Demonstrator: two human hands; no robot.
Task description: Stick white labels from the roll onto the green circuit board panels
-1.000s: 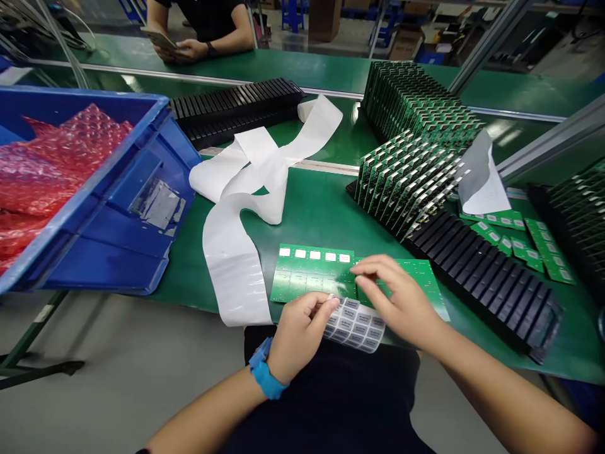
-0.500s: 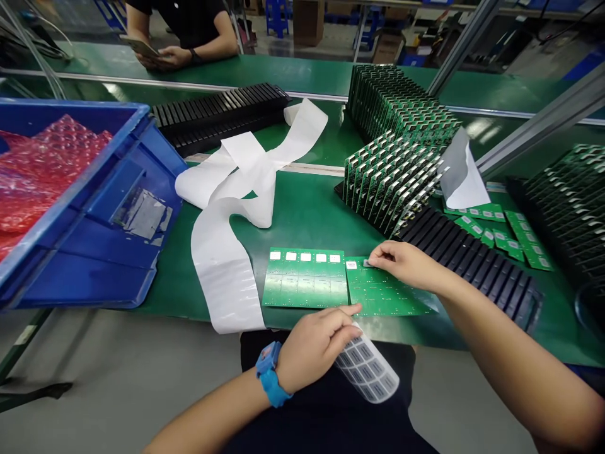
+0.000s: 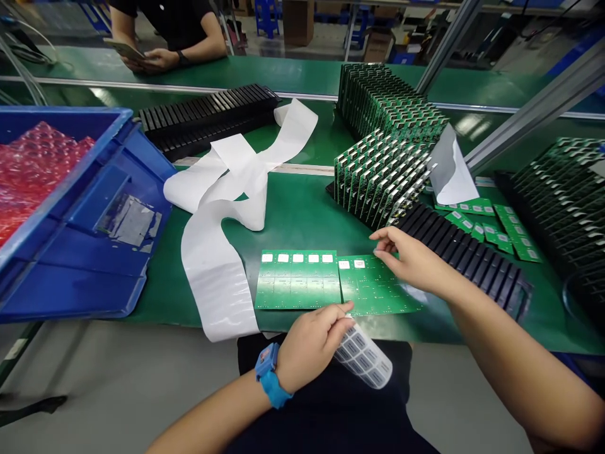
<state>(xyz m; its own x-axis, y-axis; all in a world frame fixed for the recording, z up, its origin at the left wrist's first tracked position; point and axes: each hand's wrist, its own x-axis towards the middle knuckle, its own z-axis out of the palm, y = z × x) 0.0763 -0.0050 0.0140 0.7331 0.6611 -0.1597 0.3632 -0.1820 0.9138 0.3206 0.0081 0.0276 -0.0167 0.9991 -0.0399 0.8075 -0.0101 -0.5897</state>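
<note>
Pinched in my left hand point(image 3: 312, 343), below the table's front edge, is a sheet of labels point(image 3: 366, 358) with rows of small grey stickers. Two green circuit boards lie side by side near that edge. The left board point(image 3: 297, 289) carries several white labels along its top row. On the right board point(image 3: 371, 293) there are two white labels, the second one point(image 3: 360, 263) near the top middle. My right hand point(image 3: 410, 255) hovers over this board's upper right part, thumb and fingers apart, with nothing visible between them.
A long white backing strip point(image 3: 212, 265) curls across the table. Left of it stands a blue bin point(image 3: 137, 221) with red bubble wrap. Black slotted racks point(image 3: 472, 258) and upright boards point(image 3: 378, 176) stand to the right. A person point(image 3: 165, 38) sits opposite, holding a phone.
A second label now shows white on the right board. My right hand has lifted off that spot and its fingers have parted. The view has shifted slightly.
</note>
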